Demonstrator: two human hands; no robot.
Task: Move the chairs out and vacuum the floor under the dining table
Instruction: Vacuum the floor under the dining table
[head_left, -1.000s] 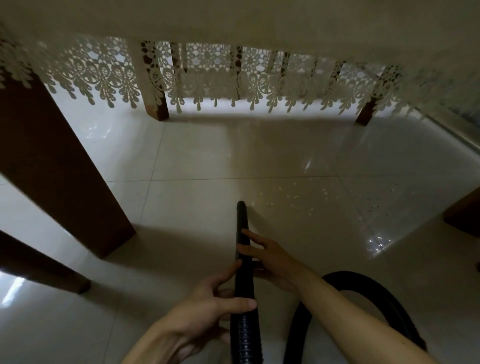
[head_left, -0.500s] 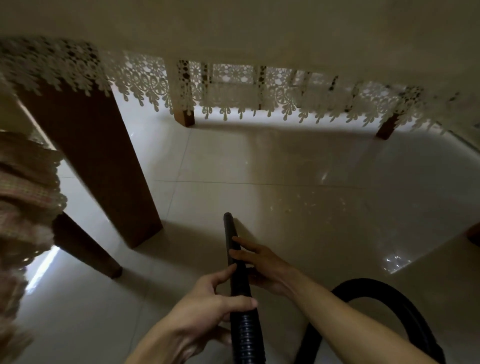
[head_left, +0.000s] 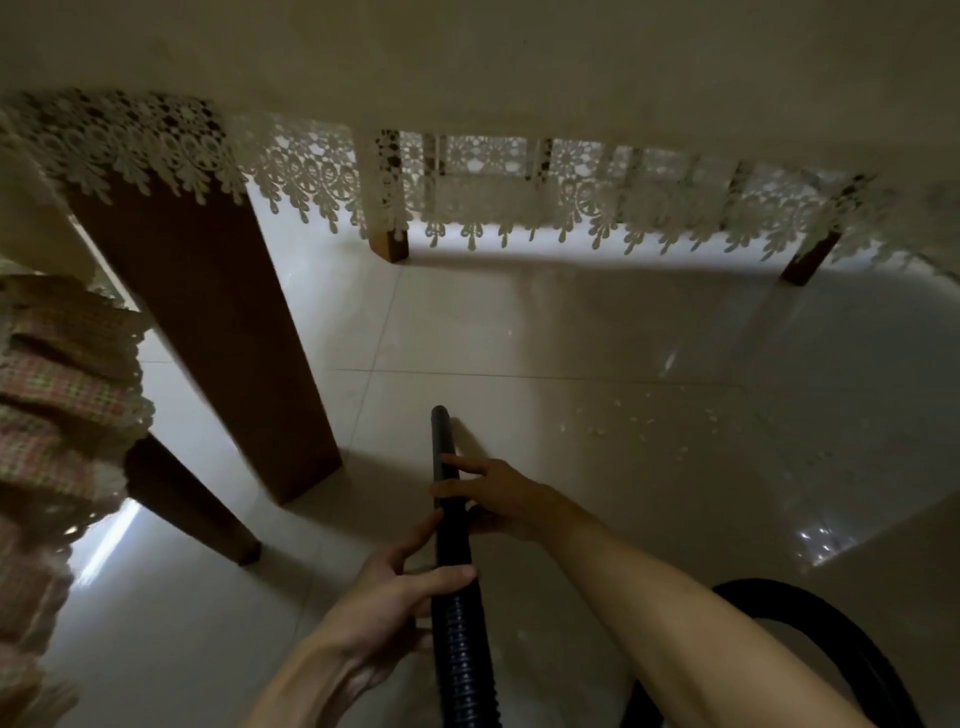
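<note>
Panned left, bringing worktop leg (head_left: 208, 338) nearer. Gripping vacuum tube (head_left: 442, 441) with left hand (head_left: 400, 597) and right hand (head_left: 501, 499). Judged mid-task: chair (head_left: 62, 389) out at left edge, floor (head_left: 571, 332) vacuuming underway.

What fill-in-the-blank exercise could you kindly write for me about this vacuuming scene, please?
The left hand and right hand both hold the ____ vacuum tube.
The hand nearer the tube's tip is the ____ one.
The tablecloth has a ____ edging.
The wide table leg stands to the tube's ____.
Missing words: black, right, lace, left.
</note>
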